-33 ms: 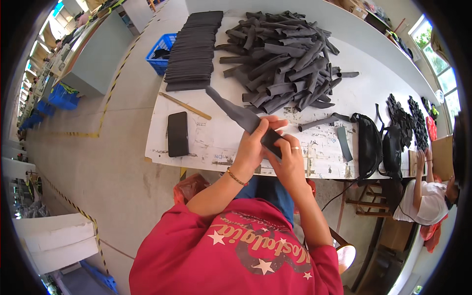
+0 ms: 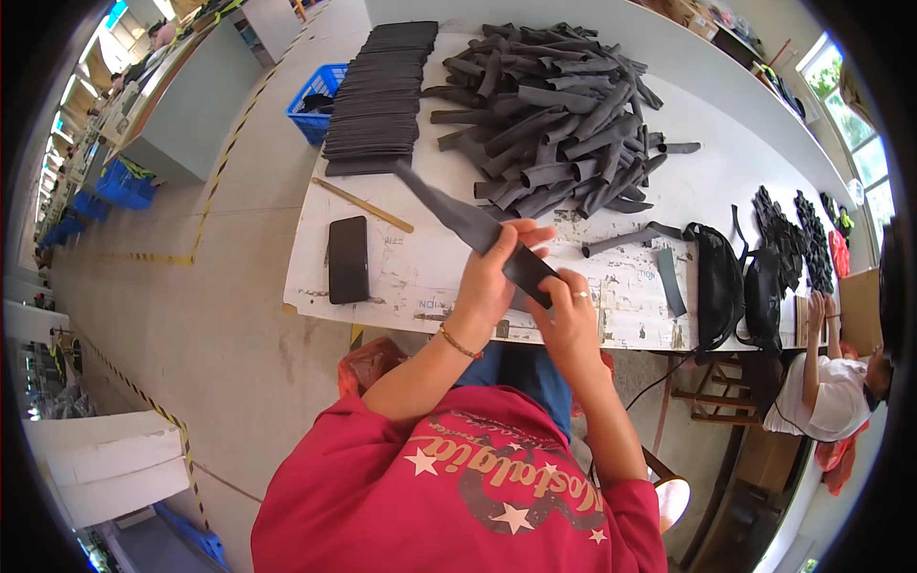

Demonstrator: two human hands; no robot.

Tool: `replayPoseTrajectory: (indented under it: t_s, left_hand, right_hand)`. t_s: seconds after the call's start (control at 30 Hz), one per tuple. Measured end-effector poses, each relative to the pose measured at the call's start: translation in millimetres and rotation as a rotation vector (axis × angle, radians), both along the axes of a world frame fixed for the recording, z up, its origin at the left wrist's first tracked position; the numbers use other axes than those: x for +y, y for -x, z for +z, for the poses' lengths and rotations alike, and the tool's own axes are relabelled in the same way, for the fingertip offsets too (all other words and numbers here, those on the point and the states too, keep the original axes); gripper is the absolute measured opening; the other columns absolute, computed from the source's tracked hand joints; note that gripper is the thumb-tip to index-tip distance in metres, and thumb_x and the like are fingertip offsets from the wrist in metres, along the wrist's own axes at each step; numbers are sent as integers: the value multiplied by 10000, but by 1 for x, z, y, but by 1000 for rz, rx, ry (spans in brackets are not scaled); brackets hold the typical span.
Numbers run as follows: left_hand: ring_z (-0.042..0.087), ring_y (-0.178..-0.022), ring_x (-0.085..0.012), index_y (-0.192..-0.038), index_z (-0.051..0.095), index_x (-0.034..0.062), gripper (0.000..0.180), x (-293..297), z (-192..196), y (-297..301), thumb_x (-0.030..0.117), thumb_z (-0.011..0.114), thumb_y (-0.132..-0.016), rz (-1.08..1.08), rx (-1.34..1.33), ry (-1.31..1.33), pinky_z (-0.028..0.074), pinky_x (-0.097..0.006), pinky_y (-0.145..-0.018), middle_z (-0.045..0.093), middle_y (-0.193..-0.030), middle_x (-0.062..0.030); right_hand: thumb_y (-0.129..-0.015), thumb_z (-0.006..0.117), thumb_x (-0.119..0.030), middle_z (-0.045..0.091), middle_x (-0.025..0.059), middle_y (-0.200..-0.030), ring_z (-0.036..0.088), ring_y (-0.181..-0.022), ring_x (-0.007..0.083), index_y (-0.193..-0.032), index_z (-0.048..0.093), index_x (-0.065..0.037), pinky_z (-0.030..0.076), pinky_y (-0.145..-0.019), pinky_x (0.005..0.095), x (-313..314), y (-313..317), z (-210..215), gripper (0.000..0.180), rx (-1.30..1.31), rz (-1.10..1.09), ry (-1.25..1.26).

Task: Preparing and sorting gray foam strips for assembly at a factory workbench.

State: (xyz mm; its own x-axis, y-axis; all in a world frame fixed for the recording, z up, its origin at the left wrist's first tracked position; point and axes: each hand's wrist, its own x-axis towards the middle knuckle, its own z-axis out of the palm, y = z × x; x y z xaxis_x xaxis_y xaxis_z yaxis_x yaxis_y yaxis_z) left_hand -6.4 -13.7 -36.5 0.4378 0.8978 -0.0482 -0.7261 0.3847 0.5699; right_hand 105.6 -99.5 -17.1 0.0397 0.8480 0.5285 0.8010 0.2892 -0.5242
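A long dark grey fabric strip [image 2: 451, 211] runs slantwise between my hands above the table's front edge. My left hand [image 2: 489, 282] grips its middle, the thumb lying on top and some fingers stretched out beyond it. My right hand [image 2: 571, 320], with a ring on one finger, pinches the near end. Between the hands the strip shows a flat, blacker stretch; its far part tapers toward a neat stack of flat dark strips [image 2: 380, 100]. Behind my hands lies a large loose heap of dark fabric tubes [image 2: 564, 115].
On the white table [image 2: 401, 272] lie a black phone [image 2: 348, 260], a thin wooden stick [image 2: 363, 204], a small grey strip [image 2: 671, 283] and a black pouch [image 2: 714, 286]. A blue basket [image 2: 310, 124] stands beyond the left edge. At far right, another person [image 2: 826, 387] works.
My right hand has shifted slightly right and down along the strip, so more of its blacker part shows between my hands. The far tip has moved slightly up and left.
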Motion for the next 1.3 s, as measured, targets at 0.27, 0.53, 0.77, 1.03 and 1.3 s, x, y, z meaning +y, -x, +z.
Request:
replayPoseTrajectory:
  t_s: [0.27, 0.53, 0.77, 1.03, 1.3]
  left_hand:
    - [526, -1269, -301, -1100, 590, 60, 287, -10, 1, -8, 317, 490, -1020, 14, -111, -38, 447, -451, -1013, 662, -1151, -168]
    - [510, -1281, -275, -1128, 585, 56, 283, -19, -4, -8, 302, 492, -1022, -92, -91, 14, 405, -433, -1071, 611, -1258, -179]
    - [616, -1119, -300, -1205, 555, 16, 329, 4, 19, 7, 276, 535, -1004, 28, -184, 95, 486, -438, -986, 642, -1176, -178]
    - [649, -1052, -324, -1160, 543, -21, 334, -5, 31, -7, 277, 516, -1012, 149, -187, 23, 479, -453, -1028, 678, -1029, -158]
    - [634, -1092, -326, -1172, 536, -13, 343, -11, 20, -16, 286, 528, -1005, 175, -190, 10, 441, -447, -1069, 678, -1043, -149]
  right_hand:
    - [-800, 707, 5, 589, 158, -1023, 616, -829, 353, -962, 588, -6, 509, -672, 426, -4, -15, -4, 202, -19, 83, -74]
    - [-819, 700, -17, 599, 156, -1032, 630, -813, 351, -939, 606, -9, 516, -673, 422, 10, 3, 11, 153, 134, 53, 79]
    - [-822, 701, -7, 602, 152, -969, 617, -780, 343, -935, 598, -11, 499, -646, 420, 3, -20, 7, 154, -6, 150, 40]
    - [-757, 709, 54, 584, 116, -869, 577, -709, 294, -847, 588, -3, 460, -585, 380, 8, -22, 24, 161, -6, 206, -108]
    - [-751, 712, 52, 585, 118, -880, 590, -707, 295, -852, 588, -9, 475, -582, 383, 12, -26, 16, 171, 25, 205, -84]
